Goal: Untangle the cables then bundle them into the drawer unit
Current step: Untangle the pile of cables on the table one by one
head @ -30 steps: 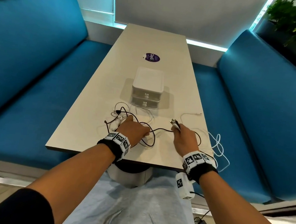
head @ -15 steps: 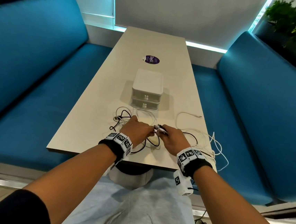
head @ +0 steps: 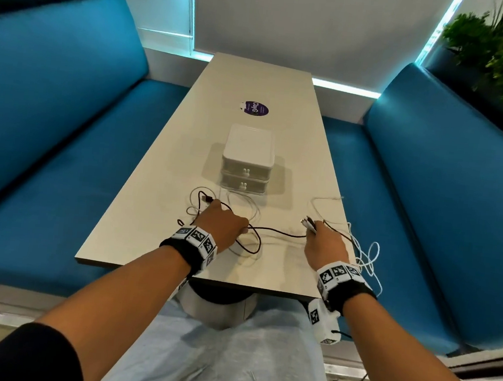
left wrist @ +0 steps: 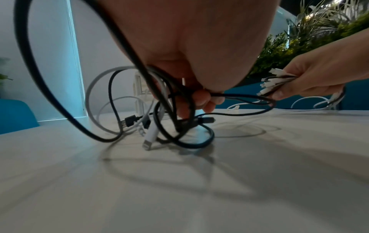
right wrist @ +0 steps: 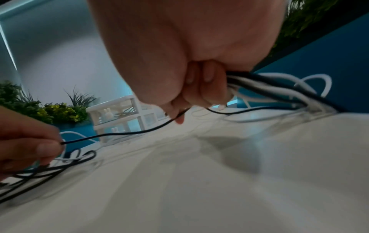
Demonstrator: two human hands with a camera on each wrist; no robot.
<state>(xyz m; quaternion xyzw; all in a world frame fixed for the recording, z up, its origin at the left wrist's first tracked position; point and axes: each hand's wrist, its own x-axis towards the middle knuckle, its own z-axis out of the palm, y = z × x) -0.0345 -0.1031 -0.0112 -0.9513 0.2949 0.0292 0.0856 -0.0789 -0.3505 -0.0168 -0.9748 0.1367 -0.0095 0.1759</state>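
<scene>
Cool window light from beyond the left hand [head: 222, 227]; soft shadows on the tabletop [head: 156, 212] beneath it; wrist views blurred, edges bowed.

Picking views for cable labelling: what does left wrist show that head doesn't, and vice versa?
Left wrist only: the white connector tip touching the table under the tangle, the black USB plug seen close, and the bunch of cable ends fanned out of the right hand.

Head only: the drawer unit with both drawers shut, the white cable looping off the table's right edge, and the purple sticker.

Both: the left hand gripping the tangle and the black cable running between the hands.
</scene>
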